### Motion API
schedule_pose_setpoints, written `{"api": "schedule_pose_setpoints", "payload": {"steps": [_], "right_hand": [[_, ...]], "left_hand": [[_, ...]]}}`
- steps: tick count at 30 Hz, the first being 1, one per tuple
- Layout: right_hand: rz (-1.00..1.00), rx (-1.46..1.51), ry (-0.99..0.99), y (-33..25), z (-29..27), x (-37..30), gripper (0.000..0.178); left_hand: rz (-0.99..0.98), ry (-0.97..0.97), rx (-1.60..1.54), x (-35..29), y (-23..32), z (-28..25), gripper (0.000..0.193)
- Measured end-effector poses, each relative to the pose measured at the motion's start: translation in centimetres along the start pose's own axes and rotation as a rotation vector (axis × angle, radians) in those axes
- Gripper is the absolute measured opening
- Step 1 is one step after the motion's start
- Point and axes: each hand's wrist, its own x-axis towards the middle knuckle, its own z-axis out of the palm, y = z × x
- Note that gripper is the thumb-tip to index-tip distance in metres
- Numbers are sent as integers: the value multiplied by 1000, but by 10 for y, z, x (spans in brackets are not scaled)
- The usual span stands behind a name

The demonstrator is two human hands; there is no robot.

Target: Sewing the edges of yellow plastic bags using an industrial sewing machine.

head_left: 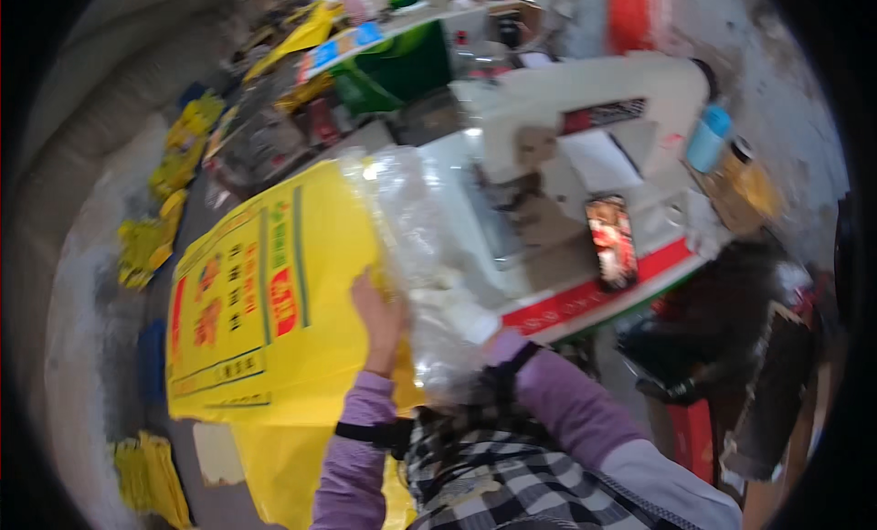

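Note:
A large yellow printed sack [320, 219] lies across the table in front of me, its lower part hanging down. Crumpled clear plastic film [406, 201] sticks out along its right edge, next to the sewing machine. My left hand [376, 318], bare, grips the sack near that edge; the fingertips are partly blurred. My right hand [464, 314] wears a white glove and touches the clear film beside the machine bed. Its fingers are smeared by motion and blend into the film.
The white sewing machine [539, 82] fills the right side, with a lit phone [611, 242] on its front. A blue can [708, 139] and an amber bottle [751, 178] stand beyond. Dark bags [694, 320] lie at right. Yellow bundles [187, 146] and a green box [393, 68] are farther off.

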Motion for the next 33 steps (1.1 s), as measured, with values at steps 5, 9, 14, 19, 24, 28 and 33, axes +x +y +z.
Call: {"api": "schedule_pose_setpoints", "payload": {"steps": [5,9,14,19,24,28,33], "right_hand": [[-224,-198,-18,-27,43,2,31],[-407,-550,-213,-40,49,16,18],[-426,-603,-411,-29,60,-11,12],[-419,-419,-168,-31,52,-102,13],[-616,-631,-203,-28,38,-133,12],[-660,-832,-256,-23,31,-132,18],[-692,-791,-336,-14,53,-134,42]], "left_hand": [[58,56,188,5,-38,-37,67],[-84,-346,447,42,-26,-95,31],[-109,-456,195,42,-9,-133,10],[-252,-451,-602,-43,44,-125,17],[-278,-456,-432,-96,2,-100,20],[-399,-241,-552,-74,59,-101,22],[-400,-223,-507,-81,43,-114,22]]}}
